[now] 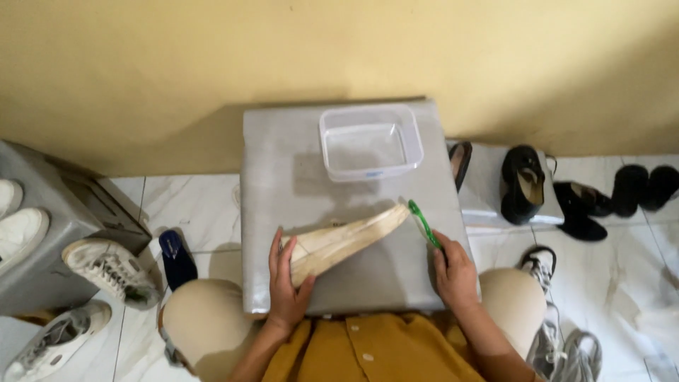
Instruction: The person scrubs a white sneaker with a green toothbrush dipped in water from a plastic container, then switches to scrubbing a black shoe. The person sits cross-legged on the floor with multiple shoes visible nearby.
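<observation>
Left hand [286, 283] is clamped around the heel end of a cream shoe [346, 240], fingers wrapped over its side, pinning it sole-up on the grey table [276, 148] near the front edge, left of centre. The shoe lies tilted, its toe pointing up and to the right toward the table's right edge. Right hand [456, 272] sits at the front right corner, closed around the handle of a green brush [423, 223], and the brush head touches the toe tip of the shoe. Toward the back edge of the table, just right of centre, stands a clear plastic tub [370, 141], rectangular with rounded corners, well apart from the shoe; whether there is anything in it I cannot tell. The person sits close against the front edge, knees to either side, in a mustard shirt [368, 350]. Off the table to the right, a lower grey box [484, 191] carries a black shoe [522, 182], with more black shoes [615, 194] on the tiled floor [198, 205] beyond it and a black-and-white sneaker [537, 262] beside the right knee. To the left, white sneakers [109, 272] lie on the floor beside a grey cabinet [56, 233], and a dark blue slipper [175, 258] rests just by the left knee. A yellow wall [339, 49] rises behind the table.
</observation>
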